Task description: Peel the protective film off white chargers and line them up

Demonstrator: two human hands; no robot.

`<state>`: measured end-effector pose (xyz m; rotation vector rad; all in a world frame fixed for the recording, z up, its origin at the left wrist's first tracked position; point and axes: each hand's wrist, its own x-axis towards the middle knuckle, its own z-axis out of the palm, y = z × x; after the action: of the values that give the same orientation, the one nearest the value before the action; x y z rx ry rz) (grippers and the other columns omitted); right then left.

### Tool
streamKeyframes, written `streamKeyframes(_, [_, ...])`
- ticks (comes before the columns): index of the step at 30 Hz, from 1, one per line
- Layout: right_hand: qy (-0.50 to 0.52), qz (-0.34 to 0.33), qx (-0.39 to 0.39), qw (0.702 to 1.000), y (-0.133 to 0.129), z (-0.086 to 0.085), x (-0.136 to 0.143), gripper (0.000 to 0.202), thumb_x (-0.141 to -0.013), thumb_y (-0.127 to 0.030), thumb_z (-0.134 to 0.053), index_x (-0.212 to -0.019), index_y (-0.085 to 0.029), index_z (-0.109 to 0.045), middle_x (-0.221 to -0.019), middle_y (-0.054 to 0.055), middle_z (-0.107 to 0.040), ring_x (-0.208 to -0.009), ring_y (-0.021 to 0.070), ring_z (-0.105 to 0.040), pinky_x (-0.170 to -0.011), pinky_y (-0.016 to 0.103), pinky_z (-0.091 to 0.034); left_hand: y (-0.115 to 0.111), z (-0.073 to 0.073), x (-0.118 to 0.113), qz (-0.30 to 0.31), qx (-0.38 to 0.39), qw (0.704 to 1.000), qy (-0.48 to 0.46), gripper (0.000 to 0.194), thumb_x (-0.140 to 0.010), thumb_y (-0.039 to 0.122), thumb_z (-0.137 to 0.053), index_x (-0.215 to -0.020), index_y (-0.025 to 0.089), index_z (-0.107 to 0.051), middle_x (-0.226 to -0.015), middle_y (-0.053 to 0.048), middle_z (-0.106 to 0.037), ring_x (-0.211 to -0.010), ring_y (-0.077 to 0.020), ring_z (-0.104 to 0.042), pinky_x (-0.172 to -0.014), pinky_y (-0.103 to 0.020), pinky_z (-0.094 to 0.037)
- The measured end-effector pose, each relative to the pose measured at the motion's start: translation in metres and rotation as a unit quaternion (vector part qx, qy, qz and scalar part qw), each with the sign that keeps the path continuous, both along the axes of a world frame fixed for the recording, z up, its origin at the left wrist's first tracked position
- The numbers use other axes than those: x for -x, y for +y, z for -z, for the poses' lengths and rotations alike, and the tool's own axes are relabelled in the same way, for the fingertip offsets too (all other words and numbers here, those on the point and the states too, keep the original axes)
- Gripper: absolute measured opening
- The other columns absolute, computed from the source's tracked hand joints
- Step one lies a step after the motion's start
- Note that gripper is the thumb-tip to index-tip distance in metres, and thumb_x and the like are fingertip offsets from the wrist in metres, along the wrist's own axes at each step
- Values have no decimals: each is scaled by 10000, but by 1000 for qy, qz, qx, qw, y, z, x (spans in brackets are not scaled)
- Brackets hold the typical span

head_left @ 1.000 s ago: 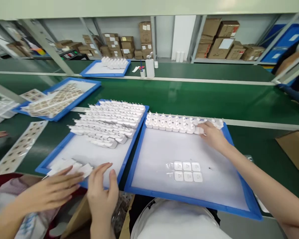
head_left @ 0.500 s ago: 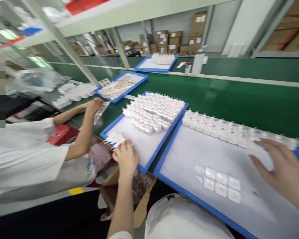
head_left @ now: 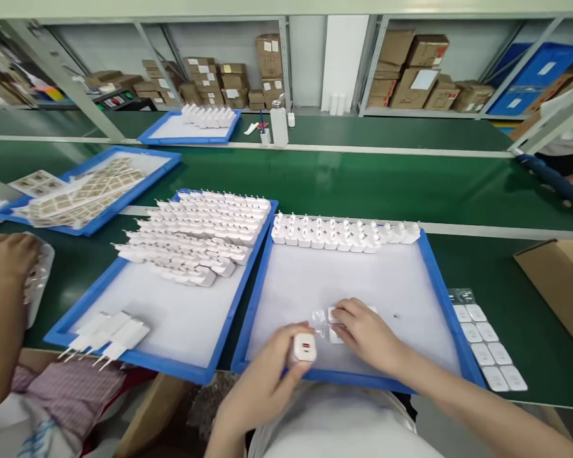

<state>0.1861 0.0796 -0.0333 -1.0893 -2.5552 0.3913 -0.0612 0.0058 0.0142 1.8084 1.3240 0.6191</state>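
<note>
My left hand (head_left: 272,375) is closed round a white charger (head_left: 305,347), its end face with a red-marked port turned up towards me. Beside it, my right hand (head_left: 367,331) bends its thumb and fingertips down onto a clear sheet of square white stickers (head_left: 335,335) lying on the near part of the right tray (head_left: 315,280). The fingers cover much of this sheet, and its clear left end shows. Along that tray's far edge stand rows of upright white chargers (head_left: 325,234). Several chargers (head_left: 107,334) lie flat at the near left corner of the left tray (head_left: 181,324).
More charger rows (head_left: 205,229) fill the left tray's far part. Another sticker sheet (head_left: 489,346) lies right of my tray, near a cardboard box (head_left: 558,286). A co-worker's hand (head_left: 9,261) is at far left, by a tray of patterned sheets (head_left: 90,191). A white bottle (head_left: 279,124) stands behind.
My left hand has left the chargers at the left tray's corner and now holds one over the right tray. My right hand has come from the charger row to the sticker sheet. The view has turned right.
</note>
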Motion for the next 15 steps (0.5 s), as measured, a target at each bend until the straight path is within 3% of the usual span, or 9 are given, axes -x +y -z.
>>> streamKeyframes(2, [-33,-9,-12,999,3,-3,2,105,-905,-105,-655,-976,-183,-649,-965,68,-692,-888,233,-677,-769,362,-606,9,4,-27,62,38,997,-5,315,-988,268,-493,-1297,224,-536,-1308,-141,-655,-1177,-282,-628,-1027,-424,-511])
streamKeyframes(4, [-69,-29,-27,997,7,-4,2,80,-922,-110,-641,-957,-183,-645,-918,55,-684,-848,222,-664,-736,338,-581,16,8,-41,83,52,995,3,282,-983,267,-498,-1255,217,-550,-1234,-131,-681,-1125,-289,-635,-982,-431,-518])
streamKeyframes(10, [-130,-112,-95,981,12,0,1,116,-946,-66,-563,-963,-158,-631,-834,68,-667,-775,230,-649,-637,326,-520,18,8,-41,114,63,991,23,282,-994,274,-463,-1252,174,-519,-1239,-164,-663,-1118,-311,-630,-969,-455,-510])
streamKeyframes(15, [-71,-180,-191,962,8,9,-2,287,-863,44,-446,-1044,-120,-597,-775,80,-675,-676,251,-660,-578,342,-523,10,8,-47,115,53,990,63,340,-963,337,-547,-1245,150,-520,-1276,-185,-668,-1164,-320,-642,-1007,-434,-513])
